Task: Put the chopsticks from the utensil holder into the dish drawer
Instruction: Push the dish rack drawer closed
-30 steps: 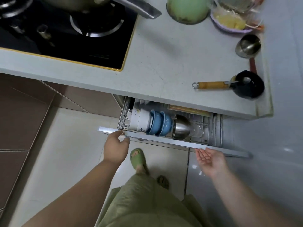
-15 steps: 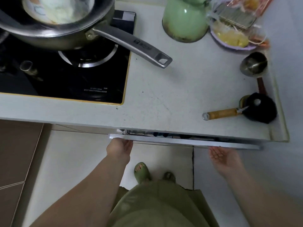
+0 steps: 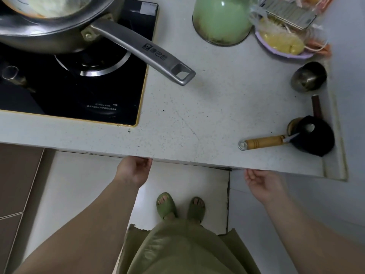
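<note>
Both hands, left (image 3: 134, 171) and right (image 3: 263, 182), loosely curled and empty beneath the speckled stone countertop (image 3: 207, 123) edge

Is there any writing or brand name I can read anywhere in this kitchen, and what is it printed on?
Pan handle: a small square logo and three Chinese characters, too blurred to quote with confidence.
Black stove top, near its front edge: two short lines of small white print, too small to read.
Nothing else shows any writing.
</note>
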